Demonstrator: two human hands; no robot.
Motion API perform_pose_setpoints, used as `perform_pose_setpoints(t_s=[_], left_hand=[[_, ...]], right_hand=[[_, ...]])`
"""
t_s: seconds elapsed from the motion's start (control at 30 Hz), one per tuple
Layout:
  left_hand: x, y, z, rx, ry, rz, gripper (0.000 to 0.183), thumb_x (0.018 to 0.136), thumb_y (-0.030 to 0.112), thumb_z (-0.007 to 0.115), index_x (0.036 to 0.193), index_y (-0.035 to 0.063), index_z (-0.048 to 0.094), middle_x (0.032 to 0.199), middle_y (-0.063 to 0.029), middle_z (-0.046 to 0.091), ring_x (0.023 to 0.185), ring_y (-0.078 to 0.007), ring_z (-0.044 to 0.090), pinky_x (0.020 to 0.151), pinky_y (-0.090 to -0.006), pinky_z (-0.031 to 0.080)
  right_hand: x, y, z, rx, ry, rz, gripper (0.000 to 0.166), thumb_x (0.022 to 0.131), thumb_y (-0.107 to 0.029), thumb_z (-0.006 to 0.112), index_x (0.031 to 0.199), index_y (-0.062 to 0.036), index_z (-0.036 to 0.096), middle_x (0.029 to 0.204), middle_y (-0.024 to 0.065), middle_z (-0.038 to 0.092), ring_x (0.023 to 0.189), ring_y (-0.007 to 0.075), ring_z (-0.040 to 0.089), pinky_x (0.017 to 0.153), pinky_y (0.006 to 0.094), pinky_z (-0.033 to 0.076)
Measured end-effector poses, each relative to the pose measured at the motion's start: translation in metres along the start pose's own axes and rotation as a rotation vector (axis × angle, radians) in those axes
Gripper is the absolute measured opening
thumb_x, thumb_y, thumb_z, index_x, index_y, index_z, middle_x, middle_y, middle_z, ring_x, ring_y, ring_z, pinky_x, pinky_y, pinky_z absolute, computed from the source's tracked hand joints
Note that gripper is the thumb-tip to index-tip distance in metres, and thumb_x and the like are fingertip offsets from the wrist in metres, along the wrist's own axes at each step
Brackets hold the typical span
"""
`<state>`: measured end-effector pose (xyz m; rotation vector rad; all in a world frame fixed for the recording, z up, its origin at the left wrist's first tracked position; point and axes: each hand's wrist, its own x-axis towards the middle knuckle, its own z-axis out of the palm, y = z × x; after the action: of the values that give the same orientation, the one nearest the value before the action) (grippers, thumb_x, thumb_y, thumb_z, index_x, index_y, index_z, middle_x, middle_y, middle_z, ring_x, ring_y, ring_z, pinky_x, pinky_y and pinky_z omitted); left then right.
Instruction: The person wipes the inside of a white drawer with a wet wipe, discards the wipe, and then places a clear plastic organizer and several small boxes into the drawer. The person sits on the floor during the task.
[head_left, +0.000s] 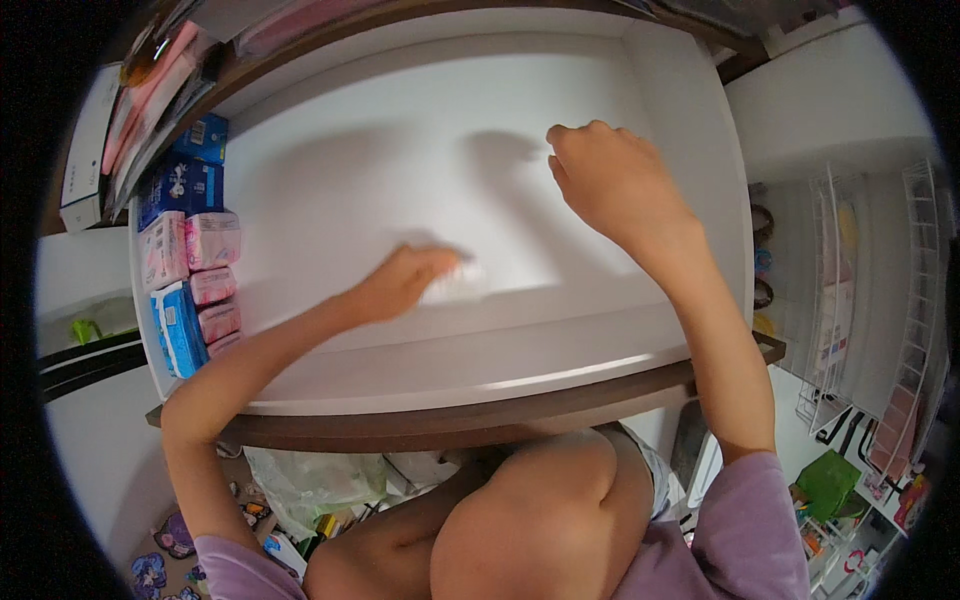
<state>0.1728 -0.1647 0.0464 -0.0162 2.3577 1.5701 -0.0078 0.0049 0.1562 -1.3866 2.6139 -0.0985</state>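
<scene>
A white drawer (360, 202) is pulled out in front of me. Low over its floor, near the front wall, my left hand (409, 277) grips a small white object, perhaps a tissue or wipe (461, 283), blurred by motion. My right hand (611, 172) hovers above the right part of the drawer, back upward and fingers curled down. What lies under those fingers is hidden. Along the left wall stand pink packs (214, 240) of what look like sanitary pads, a blue and white pack (178, 326) and dark blue packs (184, 184).
The drawer's brown front edge (465, 427) runs above my bent knees (525, 517). Folders and papers (150, 112) stick out at the upper left. White wire racks (829, 300) hang at the right. A plastic bag (319, 480) lies below the drawer.
</scene>
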Motion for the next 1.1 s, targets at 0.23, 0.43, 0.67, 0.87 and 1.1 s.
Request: perform_pose_setpoints(t_s=[0.23,0.43,0.67,0.87,1.1], left_hand=[[0.077,-0.006,-0.013,0.729,0.134,0.621,0.027,0.088,0.003,0.045,0.113,0.0006,0.054,0.122,-0.0124,0.053,0.114,-0.0260,0.050,0.098,-0.0339,0.042],[0.026,-0.023,0.011,0.219,-0.329,0.412,0.025,0.091,0.011,0.042,0.113,0.0072,0.053,0.115,-0.0114,0.057,0.103,-0.0272,0.057,0.091,-0.0349,0.045],[-0.014,-0.031,-0.050,0.289,-0.490,0.067,0.023,0.092,0.017,0.043,0.086,-0.0007,0.057,0.079,-0.0159,0.058,0.072,-0.0273,0.054,0.071,-0.0366,0.043],[0.063,0.019,-0.074,0.400,0.398,0.114,0.020,0.091,0.012,0.041,0.083,-0.0036,0.051,0.072,-0.0217,0.053,0.063,-0.0294,0.050,0.062,-0.0362,0.040],[0.195,0.053,0.038,0.637,0.271,0.321,0.022,0.078,-0.001,0.044,0.098,-0.0005,0.055,0.097,-0.0185,0.061,0.085,-0.0348,0.059,0.071,-0.0430,0.050]], right_hand=[[0.001,0.005,0.004,-0.015,0.014,-0.018,0.016,0.083,-0.012,0.052,0.083,0.0023,0.059,0.072,0.0208,0.060,0.066,0.0378,0.059,0.063,0.0444,0.048],[-0.002,0.005,0.007,-0.023,0.113,-0.022,0.006,0.070,0.000,0.054,0.069,0.0005,0.060,0.070,0.0174,0.061,0.067,0.0299,0.062,0.059,0.0384,0.050],[0.001,0.005,0.003,-0.008,0.041,-0.007,0.016,0.083,-0.012,0.052,0.085,0.0020,0.060,0.072,0.0212,0.060,0.068,0.0372,0.060,0.063,0.0443,0.049],[0.006,0.018,-0.001,-0.033,0.180,0.054,0.006,0.073,-0.004,0.056,0.068,0.0001,0.058,0.071,0.0185,0.060,0.066,0.0320,0.062,0.056,0.0381,0.051],[0.015,0.048,0.001,-0.119,0.292,0.152,0.010,0.074,-0.009,0.055,0.070,-0.0010,0.061,0.069,0.0186,0.061,0.066,0.0356,0.063,0.059,0.0420,0.052]])
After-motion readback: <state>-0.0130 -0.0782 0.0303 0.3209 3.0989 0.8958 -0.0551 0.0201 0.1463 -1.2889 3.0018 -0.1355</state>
